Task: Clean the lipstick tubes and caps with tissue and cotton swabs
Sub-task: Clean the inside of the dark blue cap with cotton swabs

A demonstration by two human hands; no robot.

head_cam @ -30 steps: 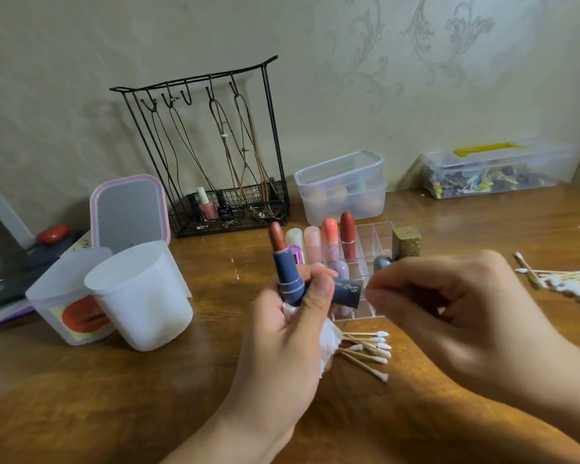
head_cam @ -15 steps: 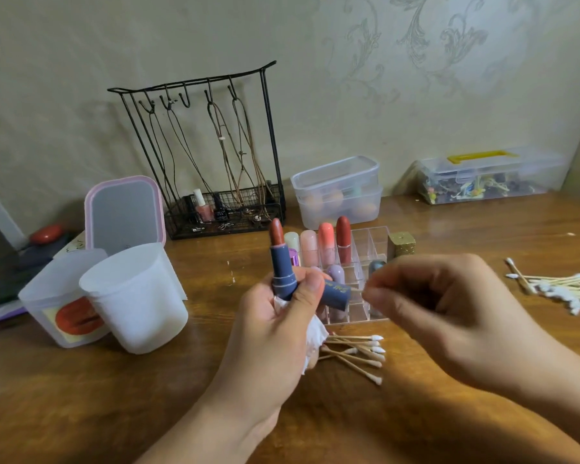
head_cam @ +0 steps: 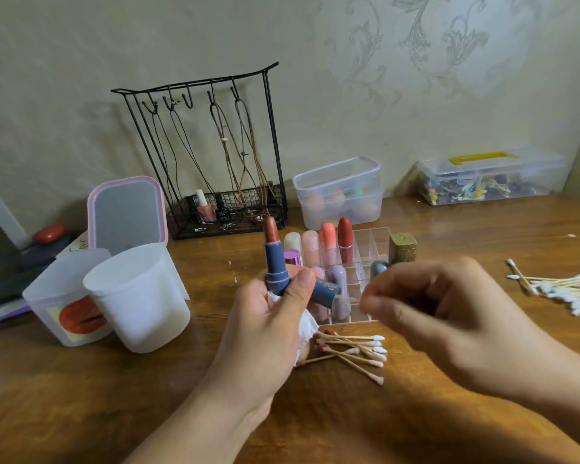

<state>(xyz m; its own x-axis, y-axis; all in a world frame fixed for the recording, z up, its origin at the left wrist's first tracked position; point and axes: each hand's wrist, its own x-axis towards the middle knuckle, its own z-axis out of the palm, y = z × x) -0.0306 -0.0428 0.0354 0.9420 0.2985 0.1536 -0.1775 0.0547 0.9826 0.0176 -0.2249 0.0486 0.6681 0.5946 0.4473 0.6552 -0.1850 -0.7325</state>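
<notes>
Lipstick tube [head_cam: 277,262], navy with its reddish bullet exposed, stands upright in the left hand [head_cam: 268,329], which grips it together with its cap [head_cam: 325,291] and a wad of tissue [head_cam: 303,333]. The right hand [head_cam: 449,316], blurred, has its fingers curled just beside the cap; whether they pinch a swab I cannot tell. A slip could smear the bare bullet on fingers or tissue. Gold script on the cap is unreadable.

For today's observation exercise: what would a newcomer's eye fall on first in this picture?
First, the left hand at centre, gripping an uncapped blue lipstick upright, with its blue cap and a wad of tissue. Next, the blurred right hand with curled fingers facing the cap's opening. Then the black wire jewellery stand by the wall behind.
</notes>
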